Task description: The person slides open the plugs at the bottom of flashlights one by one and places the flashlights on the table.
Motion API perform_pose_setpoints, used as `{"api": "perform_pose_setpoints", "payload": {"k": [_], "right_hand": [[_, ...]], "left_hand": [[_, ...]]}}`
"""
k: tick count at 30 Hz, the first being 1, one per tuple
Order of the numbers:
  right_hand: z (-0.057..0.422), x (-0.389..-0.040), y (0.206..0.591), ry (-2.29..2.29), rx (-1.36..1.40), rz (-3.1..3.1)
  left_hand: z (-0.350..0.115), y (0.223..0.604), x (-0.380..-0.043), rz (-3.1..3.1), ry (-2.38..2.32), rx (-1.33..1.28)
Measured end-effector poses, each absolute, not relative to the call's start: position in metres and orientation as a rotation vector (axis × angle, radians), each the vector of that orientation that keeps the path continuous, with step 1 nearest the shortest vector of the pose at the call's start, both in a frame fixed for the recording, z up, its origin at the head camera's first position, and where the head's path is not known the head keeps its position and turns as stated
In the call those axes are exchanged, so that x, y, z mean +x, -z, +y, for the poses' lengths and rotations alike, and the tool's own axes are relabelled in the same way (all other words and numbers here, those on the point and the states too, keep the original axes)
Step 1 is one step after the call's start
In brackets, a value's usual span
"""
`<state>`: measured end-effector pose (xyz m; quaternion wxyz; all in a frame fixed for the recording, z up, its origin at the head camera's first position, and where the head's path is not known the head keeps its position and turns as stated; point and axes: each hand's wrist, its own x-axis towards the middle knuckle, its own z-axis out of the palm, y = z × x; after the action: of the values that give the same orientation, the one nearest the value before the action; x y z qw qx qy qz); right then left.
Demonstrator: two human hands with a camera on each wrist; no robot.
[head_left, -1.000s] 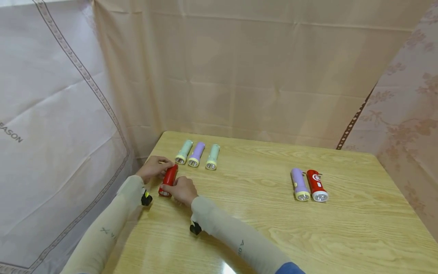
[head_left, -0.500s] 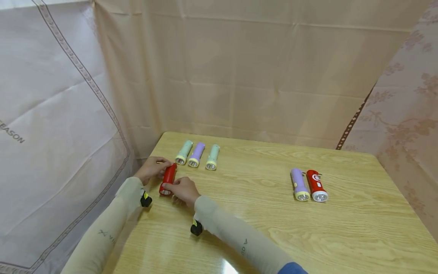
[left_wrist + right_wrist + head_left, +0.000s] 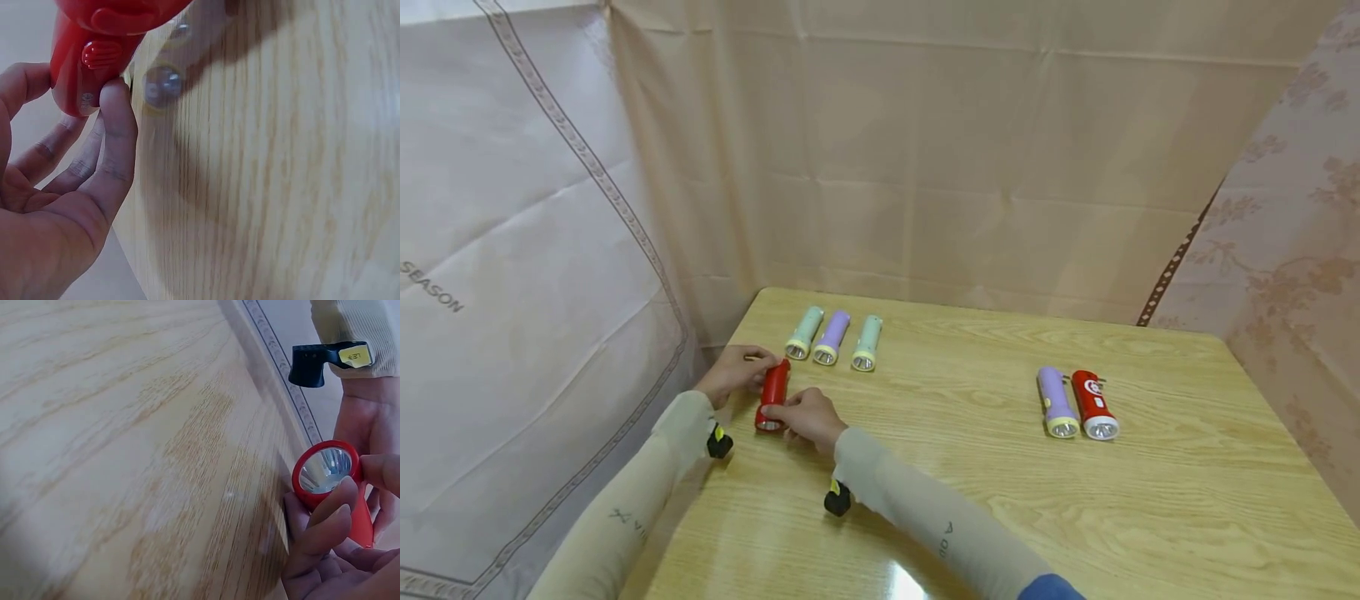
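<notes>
A red flashlight [image 3: 774,385] is held between both hands near the table's left edge, its lens end toward me. My left hand [image 3: 734,372] pinches the tail end; in the left wrist view thumb and fingers close round the red body [image 3: 78,69], below a ribbed red switch [image 3: 100,55]. My right hand [image 3: 811,418] grips the lens end from the right, thumb on top. The right wrist view shows the silver reflector [image 3: 325,470] inside a red rim, with right fingertips against it. Part of the flashlight's head is cut off in the left wrist view.
Beyond the hands lie a mint flashlight [image 3: 805,332], a purple one [image 3: 832,337] and another mint one [image 3: 867,342]. Farther right, a purple flashlight [image 3: 1057,402] lies beside a red one with a white rim [image 3: 1093,404]. Cloth hangs behind the wooden table [image 3: 955,375].
The red flashlight's lens end has swung slightly right, so it points more straight toward me. The right hand has shifted a little right with it; the left hand has barely moved.
</notes>
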<state>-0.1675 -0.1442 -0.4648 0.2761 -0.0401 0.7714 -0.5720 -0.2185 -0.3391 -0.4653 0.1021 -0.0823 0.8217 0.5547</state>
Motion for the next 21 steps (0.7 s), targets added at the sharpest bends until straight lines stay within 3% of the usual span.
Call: {"api": "perform_pose_setpoints", "payload": {"k": [21], "right_hand": [[-0.113, -0.164, 0.457, 1.475, -0.197, 2.112]], "left_hand": [[-0.318, 0.461, -0.210, 2.372, -1.713, -0.181]]}}
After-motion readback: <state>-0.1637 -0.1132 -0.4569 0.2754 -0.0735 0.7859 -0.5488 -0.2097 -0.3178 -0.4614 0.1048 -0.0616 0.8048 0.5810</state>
